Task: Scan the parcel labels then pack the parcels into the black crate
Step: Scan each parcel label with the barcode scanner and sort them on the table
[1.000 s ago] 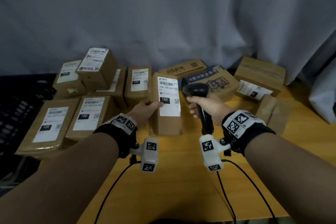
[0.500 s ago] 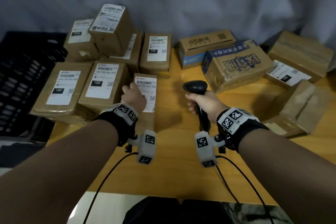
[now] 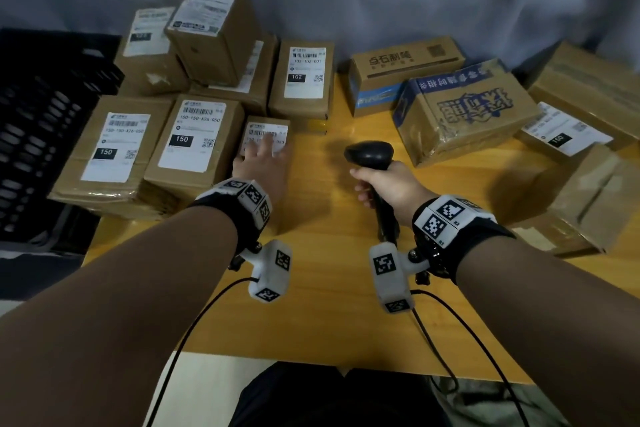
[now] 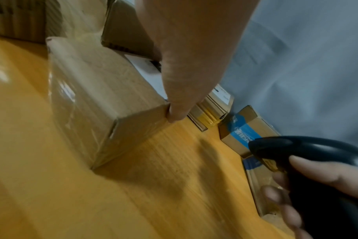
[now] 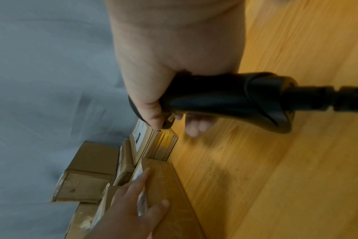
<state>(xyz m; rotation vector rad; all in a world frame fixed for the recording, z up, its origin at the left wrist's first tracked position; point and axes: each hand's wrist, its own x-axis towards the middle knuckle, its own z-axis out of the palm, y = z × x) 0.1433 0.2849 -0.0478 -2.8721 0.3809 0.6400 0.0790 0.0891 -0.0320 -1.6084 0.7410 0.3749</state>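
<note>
1. Lying label-up on the wooden table (image 3: 325, 291), the small parcel (image 3: 273, 135) is pressed by the flat, spread left hand (image 3: 262, 163), probably to seat it beside the labelled stack.
2. The scanner (image 3: 370, 155) is gripped by the right hand (image 3: 389, 188), kept ready.
3. The black crate (image 3: 38, 121) is left waiting at far left.

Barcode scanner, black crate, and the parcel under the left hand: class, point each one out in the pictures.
barcode scanner (image 3: 369, 155), head view, on its black head.
black crate (image 3: 38, 121), head view, on its slotted wall.
parcel (image 3: 258, 132), head view, on its white label above the fingers.
</note>
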